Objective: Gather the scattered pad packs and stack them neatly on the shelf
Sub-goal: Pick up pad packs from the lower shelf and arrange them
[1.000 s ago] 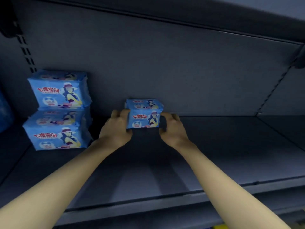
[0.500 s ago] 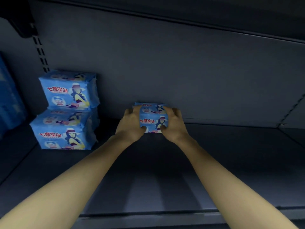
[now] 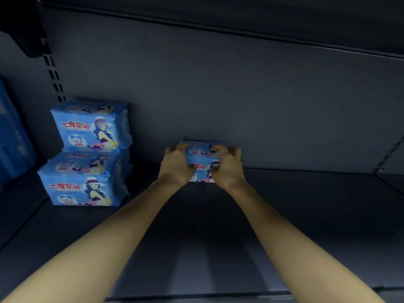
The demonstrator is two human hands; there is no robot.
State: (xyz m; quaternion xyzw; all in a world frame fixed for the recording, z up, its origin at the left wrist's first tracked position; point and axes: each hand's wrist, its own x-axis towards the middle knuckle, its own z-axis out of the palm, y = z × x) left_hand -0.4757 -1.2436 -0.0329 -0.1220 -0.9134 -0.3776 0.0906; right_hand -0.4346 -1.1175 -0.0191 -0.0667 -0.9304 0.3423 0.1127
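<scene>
Left hand (image 3: 176, 166) and right hand (image 3: 227, 166) grip one pad pack (image 3: 200, 159) from both sides, at shelf (image 3: 306, 215) rear; two-pack stack (image 3: 87, 154) at left.

Both bare arms reach forward, nearly straight, and converge on one grip. The left hand (image 3: 176, 166) clasps the left end of the pad pack (image 3: 200, 164), its fingers (image 3: 182, 147) curled over the top edge and its thumb pressed on the front face. The right hand (image 3: 227, 166) mirrors it on the right end, knuckles bent, fingers hooked over the top. The wrists sit just below and outside the grip, forearms splaying back toward the body.
</scene>
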